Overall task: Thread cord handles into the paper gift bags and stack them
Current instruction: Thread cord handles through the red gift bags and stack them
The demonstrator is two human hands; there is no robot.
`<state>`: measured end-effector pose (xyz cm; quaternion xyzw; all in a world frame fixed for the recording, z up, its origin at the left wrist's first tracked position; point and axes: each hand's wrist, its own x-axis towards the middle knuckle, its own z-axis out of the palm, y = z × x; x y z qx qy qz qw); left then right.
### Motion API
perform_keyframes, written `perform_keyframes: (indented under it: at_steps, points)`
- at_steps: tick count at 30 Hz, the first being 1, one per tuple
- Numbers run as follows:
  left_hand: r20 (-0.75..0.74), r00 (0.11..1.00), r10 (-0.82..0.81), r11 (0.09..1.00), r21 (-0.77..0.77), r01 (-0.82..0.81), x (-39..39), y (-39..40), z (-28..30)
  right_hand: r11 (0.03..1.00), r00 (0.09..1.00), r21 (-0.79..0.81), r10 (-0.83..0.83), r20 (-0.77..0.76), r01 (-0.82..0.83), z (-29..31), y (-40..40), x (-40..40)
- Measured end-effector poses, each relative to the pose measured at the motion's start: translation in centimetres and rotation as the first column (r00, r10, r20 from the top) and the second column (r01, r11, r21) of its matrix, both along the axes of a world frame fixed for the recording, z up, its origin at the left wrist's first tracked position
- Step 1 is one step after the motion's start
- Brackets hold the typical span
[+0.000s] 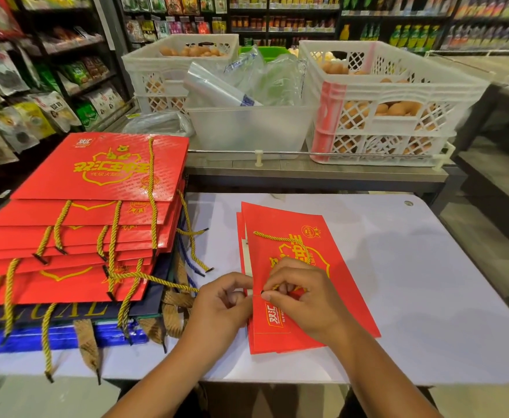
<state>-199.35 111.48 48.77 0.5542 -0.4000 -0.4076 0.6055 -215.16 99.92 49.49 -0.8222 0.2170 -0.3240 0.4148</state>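
A flat red gift bag (331,254) with gold print lies on the white table (428,282) in front of me. A gold twisted cord (280,239) runs across its face to my right hand (301,294), which pinches the cord's black tip at the bag's left edge. My left hand (220,300) grips that edge of the bag beside the tip. To the left sits a tall stack of red bags (96,212) with gold cord handles hanging out, on top of dark blue bags (66,336).
Behind the table a shelf holds white crates of eggs (383,98), a clear tub (247,128) and plastic bags (247,79). Store shelves of packaged goods (36,86) line the left and back. Bare table surface lies right of the bag.
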Motion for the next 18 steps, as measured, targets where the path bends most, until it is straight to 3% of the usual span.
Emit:
perform_keyframes:
  at_steps: [10, 18]
  points:
    - [0.190, 0.981, 0.035, 0.998, 0.036, -0.043, -0.06, -0.04, -0.13, 0.991, 0.999, 0.123, 0.047, 0.026, -0.049, 0.43, -0.52, -0.81]
    - [0.183, 0.983, 0.010, 0.997, 0.078, -0.024, -0.35, 0.23, -0.03, 0.990, 0.999, 0.138, 0.046, -0.024, -0.042, 0.89, -0.29, -0.94]
